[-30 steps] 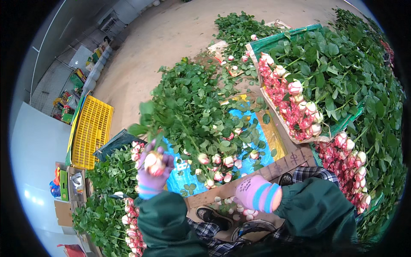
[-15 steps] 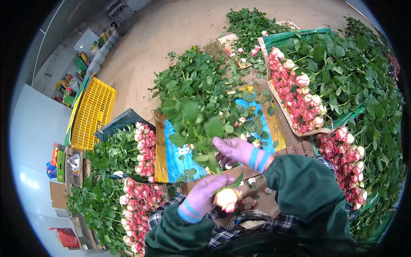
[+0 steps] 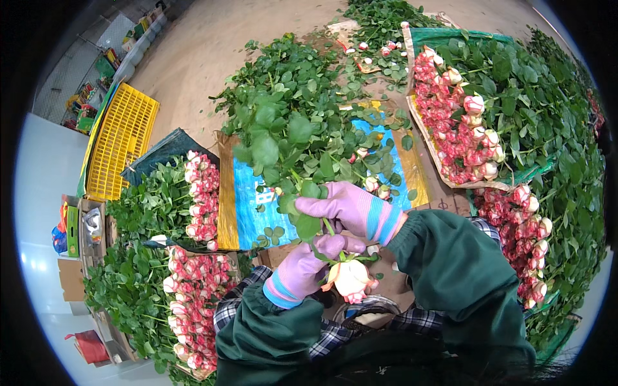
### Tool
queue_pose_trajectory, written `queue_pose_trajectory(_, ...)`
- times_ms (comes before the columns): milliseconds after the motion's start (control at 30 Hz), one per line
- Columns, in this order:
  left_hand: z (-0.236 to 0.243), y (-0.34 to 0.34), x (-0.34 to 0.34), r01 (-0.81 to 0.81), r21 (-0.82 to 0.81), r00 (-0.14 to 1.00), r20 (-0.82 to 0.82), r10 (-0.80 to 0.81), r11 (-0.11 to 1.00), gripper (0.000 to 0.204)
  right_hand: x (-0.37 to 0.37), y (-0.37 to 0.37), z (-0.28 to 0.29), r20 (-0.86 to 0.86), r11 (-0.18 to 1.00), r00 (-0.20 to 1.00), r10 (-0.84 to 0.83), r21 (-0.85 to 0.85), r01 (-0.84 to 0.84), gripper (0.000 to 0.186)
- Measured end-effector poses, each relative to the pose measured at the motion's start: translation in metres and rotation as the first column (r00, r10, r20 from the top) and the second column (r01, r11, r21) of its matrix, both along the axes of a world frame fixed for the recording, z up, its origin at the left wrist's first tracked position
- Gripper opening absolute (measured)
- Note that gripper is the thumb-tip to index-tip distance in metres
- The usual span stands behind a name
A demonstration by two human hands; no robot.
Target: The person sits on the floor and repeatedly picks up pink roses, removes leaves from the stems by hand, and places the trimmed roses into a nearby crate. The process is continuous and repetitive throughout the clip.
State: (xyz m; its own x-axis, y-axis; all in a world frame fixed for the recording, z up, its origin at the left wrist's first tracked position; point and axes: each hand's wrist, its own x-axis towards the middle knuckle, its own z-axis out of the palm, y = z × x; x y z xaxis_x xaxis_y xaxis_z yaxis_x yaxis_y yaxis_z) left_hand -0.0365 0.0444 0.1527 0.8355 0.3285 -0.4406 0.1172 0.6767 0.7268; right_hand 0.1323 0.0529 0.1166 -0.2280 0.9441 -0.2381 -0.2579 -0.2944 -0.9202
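Note:
A cream rose with pink petal edges (image 3: 351, 280) hangs head toward me, its leafy stem running away from my body. My left hand (image 3: 308, 262), in a lilac glove with a blue-striped cuff, is closed around the stem just behind the bloom. Farther up the same stem, my right hand (image 3: 344, 207), gloved alike, has its fingers bent against the leaves and stem. Beyond the hands, a heap of green rose stems and leaves (image 3: 290, 96) covers part of a blue and yellow sheet (image 3: 248, 222).
Bundles of pink-white roses (image 3: 201, 289) lie at the left, with more wrapped rose bundles (image 3: 450, 122) at the right. A yellow plastic crate (image 3: 122, 141) stands at the far left. Cut leaves and loose blooms (image 3: 386, 48) litter the brown floor (image 3: 212, 45).
My right hand has moved down the stem, closer to my left hand. The rose has shifted slightly right and up, turning its bloom more into view. The whole view has shifted a little.

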Motion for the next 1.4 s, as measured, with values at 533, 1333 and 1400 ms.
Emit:
queue_pose_trajectory(533, 0.013, -0.013, -0.008, -0.085, 0.049, 0.98, 0.182, 0.075, 0.995, 0.044, -0.026, -0.01, 0.032, -0.379, 0.98, 0.905, -0.194, -0.027, 0.199, 0.031)
queue_pose_trajectory(1333, 0.047, -0.009, 0.046, -0.323, 0.213, 0.862, 0.468, 0.194, 0.922, 0.036, -0.015, -0.022, 0.057, -0.83, 0.973, 0.544, -0.124, 0.004, 0.229, 0.042)
queue_pose_trajectory(1400, 0.05, -0.003, 0.047, -0.138, -0.094, 0.769, 0.617, 0.166, 0.986, 0.038, -0.013, -0.032, 0.059, -0.668, 0.937, 0.698, -0.259, 0.001, 0.349, 0.04)
